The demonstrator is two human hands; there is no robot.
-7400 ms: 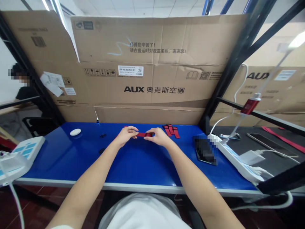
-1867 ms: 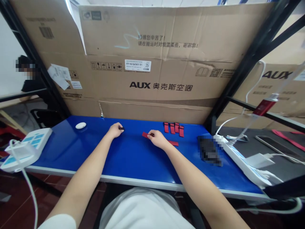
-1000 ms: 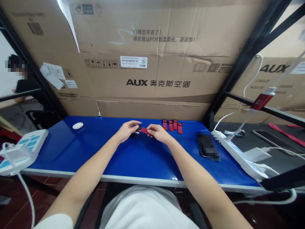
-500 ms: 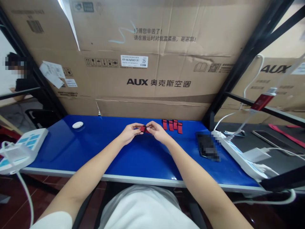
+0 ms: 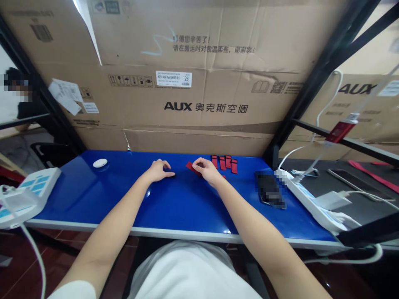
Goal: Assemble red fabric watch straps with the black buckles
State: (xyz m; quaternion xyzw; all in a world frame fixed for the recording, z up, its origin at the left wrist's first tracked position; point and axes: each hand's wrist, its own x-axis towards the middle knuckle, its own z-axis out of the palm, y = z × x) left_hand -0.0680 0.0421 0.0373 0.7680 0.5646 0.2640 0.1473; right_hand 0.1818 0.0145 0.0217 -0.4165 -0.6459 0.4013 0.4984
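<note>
My right hand (image 5: 205,168) pinches a small red fabric strip (image 5: 190,166) between thumb and fingertips, just above the blue table. To its left, my left hand (image 5: 159,170) is low over the tabletop with thumb and index finger apart. A small black piece (image 5: 174,176) shows at the tip of the left thumb, too small to name. Beyond my right hand lie several red fabric pieces (image 5: 222,162) with black ends, set in a loose row. Another bit of red peeks out beside my right wrist.
On the blue table (image 5: 118,199) lie a white oval object (image 5: 100,163) and a dark blurred phone-like object (image 5: 270,190). White power strips stand at left (image 5: 37,191) and right (image 5: 311,203). A large cardboard box (image 5: 199,83) backs the table. Someone in dark clothing (image 5: 33,110) is at far left.
My hands have come apart. The left has moved left and down from the red strip, with the black piece now at its thumb; the right still holds the strip.
</note>
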